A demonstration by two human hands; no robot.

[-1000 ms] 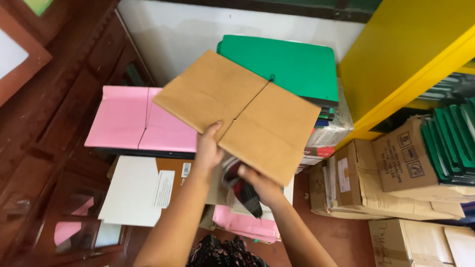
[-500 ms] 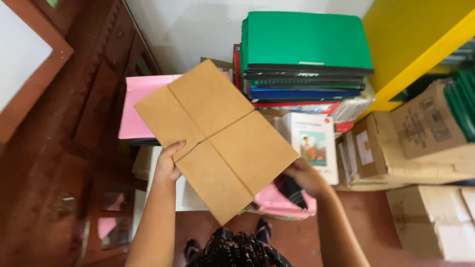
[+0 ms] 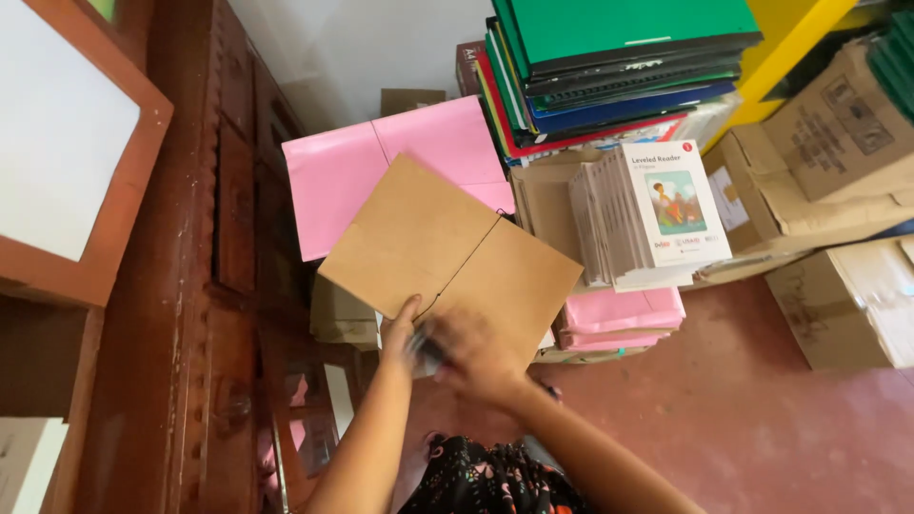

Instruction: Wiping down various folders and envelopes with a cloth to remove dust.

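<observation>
Red-brown floor (image 3: 724, 400) at 5 o'clock; pale wall (image 3: 381, 43) at 12; dark carved wooden cabinet (image 3: 205, 286) at 9; yellow shelf frame (image 3: 804, 29) at 1; cardboard boxes (image 3: 838, 143) at 3; even daylight.

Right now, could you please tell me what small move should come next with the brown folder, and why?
Probably steady the brown folder first: only the left hand pinches its near edge, it hangs tilted over the pink folders, and the right hand is blurred at that edge.
</observation>
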